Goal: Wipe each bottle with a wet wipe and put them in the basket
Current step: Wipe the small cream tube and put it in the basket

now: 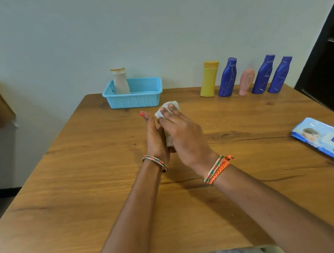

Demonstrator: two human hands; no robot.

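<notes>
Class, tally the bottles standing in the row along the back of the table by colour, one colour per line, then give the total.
Blue bottles: 3
Yellow bottle: 1
Pink bottle: 1
Total: 5

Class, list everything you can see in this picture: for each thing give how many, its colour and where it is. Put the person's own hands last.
basket: 1, light blue, far side of table
whitish bottle: 1, standing in basket
yellow bottle: 1, far right row
blue bottles: 3, same row
pink bottle: 1, among the blue ones
wipes pack: 1, blue, right table edge
wet wipe: 1, white, under right fingers
held bottle: 1, mostly hidden between hands
table: 1, brown wood
left hand: holds bottle
right hand: presses wipe
</notes>
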